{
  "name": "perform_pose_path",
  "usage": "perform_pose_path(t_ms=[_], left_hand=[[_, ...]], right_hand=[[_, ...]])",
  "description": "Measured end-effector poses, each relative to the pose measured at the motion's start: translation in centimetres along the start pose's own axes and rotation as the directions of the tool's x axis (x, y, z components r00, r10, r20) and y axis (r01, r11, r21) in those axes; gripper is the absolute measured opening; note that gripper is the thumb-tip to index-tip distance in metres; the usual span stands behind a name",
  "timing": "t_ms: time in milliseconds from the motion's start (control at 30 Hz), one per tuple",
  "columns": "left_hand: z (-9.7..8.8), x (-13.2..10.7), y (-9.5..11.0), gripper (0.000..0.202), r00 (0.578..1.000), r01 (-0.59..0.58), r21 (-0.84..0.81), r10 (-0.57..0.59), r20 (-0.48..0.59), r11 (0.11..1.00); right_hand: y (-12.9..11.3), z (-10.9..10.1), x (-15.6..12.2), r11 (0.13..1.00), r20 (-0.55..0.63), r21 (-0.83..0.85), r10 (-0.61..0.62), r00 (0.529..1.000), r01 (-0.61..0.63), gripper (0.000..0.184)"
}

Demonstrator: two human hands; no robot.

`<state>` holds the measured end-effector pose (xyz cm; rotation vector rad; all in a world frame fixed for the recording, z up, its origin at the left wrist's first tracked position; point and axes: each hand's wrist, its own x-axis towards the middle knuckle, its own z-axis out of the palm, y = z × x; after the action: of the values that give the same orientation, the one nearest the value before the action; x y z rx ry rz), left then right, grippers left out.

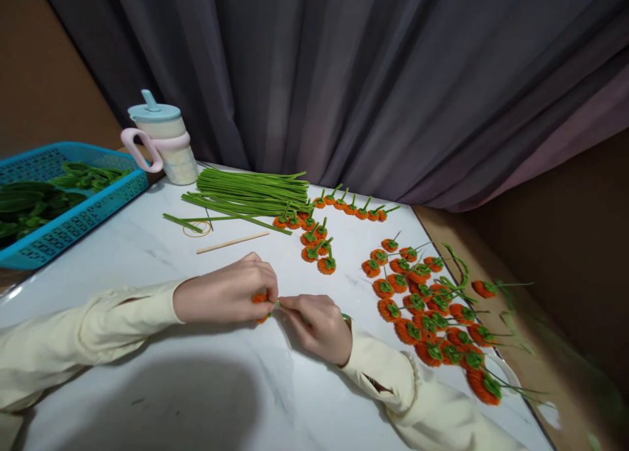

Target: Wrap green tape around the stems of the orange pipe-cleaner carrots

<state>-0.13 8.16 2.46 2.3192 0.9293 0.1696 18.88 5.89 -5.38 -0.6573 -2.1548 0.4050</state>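
My left hand [233, 290] is closed around a small orange pipe-cleaner persimmon [260, 299], mostly hidden by the fingers. From the right, my right hand [317, 323] pinches the short green stem [278, 303] that sticks out of it, and the fingertips of both hands almost meet. Beyond them lie a wooden stick [233, 242] and a bundle of green pipe cleaners [250, 192]. Finished-looking persimmons with short green stems [327, 264] stand in a cluster and a row behind my hands.
Many more orange persimmons [415, 302] with thin wire tails crowd the table's right side, some over its edge. A blue basket [113, 198] of green pieces is at the left, beside a lidded tumbler [179, 162]. A rubber band [187, 233] lies near the bundle. Grey curtain [314, 77] hangs behind.
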Motion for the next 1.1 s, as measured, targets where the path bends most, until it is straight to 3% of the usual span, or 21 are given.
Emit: perform_pose_path(t_ms=[133, 233, 333, 367, 433, 533, 600, 667, 767, 833, 933, 1100], left_hand=[[-0.8, 0.6, -1.2, 0.012, 0.956, 0.237, -0.349, -0.153, 0.251, 0.907], [-0.5, 1.3, -2.7, 0.014, 0.904, 0.354, -0.544, -0.131, 0.407, 0.761], [0.1, 1.8, -4.0, 0.016, 0.871, 0.432, -0.671, -0.087, 0.483, 0.603], [0.1, 1.9, -4.2, 0.017, 0.867, 0.443, -0.684, -0.082, 0.491, 0.58], [-0.1, 1.9, -4.1, 0.019, 0.868, 0.436, -0.658, -0.092, 0.489, 0.614], [-0.6, 1.2, -2.5, 0.023, 0.911, 0.333, -0.446, -0.161, 0.379, 0.831], [-0.5, 0.4, -1.1, 0.021, 0.978, 0.185, -0.153, -0.165, 0.13, 0.971], [0.2, -0.4, 0.1, 0.019, 0.995, 0.062, 0.151, -0.05, -0.081, 0.987], [1.7, -1.1, 0.8, 0.009, 0.966, -0.059, 0.397, 0.153, -0.21, 0.916], [2.4, -1.2, 0.8, 0.014, 0.944, -0.097, 0.44, 0.223, -0.243, 0.893], [2.3, -1.1, 0.8, 0.017, 0.939, -0.115, 0.406, 0.233, -0.254, 0.906], [0.9, -0.9, 0.7, 0.021, 0.988, -0.071, 0.197, 0.096, -0.122, 0.978]], right_hand=[[0.1, 0.1, -0.4, 0.978, 0.05, -0.118, -0.168, 0.985, 0.173, 0.019], [0.2, 0.1, -0.6, 0.944, 0.078, -0.193, -0.259, 0.963, 0.269, 0.025], [0.2, -0.1, -0.6, 0.916, 0.087, -0.224, -0.32, 0.943, 0.332, 0.029], [0.2, -0.1, -0.6, 0.913, 0.092, -0.228, -0.325, 0.941, 0.338, 0.029], [0.2, -0.2, -0.5, 0.922, 0.104, -0.224, -0.299, 0.949, 0.315, 0.028], [0.2, -0.1, -0.3, 0.966, 0.078, -0.16, -0.194, 0.978, 0.204, 0.022], [0.3, 0.0, -0.2, 0.99, 0.028, -0.09, -0.111, 0.993, 0.113, 0.018], [0.3, 0.1, -0.1, 0.999, -0.01, -0.034, -0.032, 0.999, 0.032, 0.014], [0.1, 0.1, 0.1, 0.998, -0.011, 0.005, 0.062, 0.998, -0.062, 0.014], [0.0, 0.1, 0.2, 0.995, 0.004, 0.014, 0.097, 0.995, -0.097, 0.014], [0.0, 0.1, 0.1, 0.998, 0.03, -0.008, 0.068, 0.997, -0.068, 0.014], [0.4, 0.1, -0.2, 0.964, 0.148, -0.133, -0.21, 0.966, 0.23, 0.019]])
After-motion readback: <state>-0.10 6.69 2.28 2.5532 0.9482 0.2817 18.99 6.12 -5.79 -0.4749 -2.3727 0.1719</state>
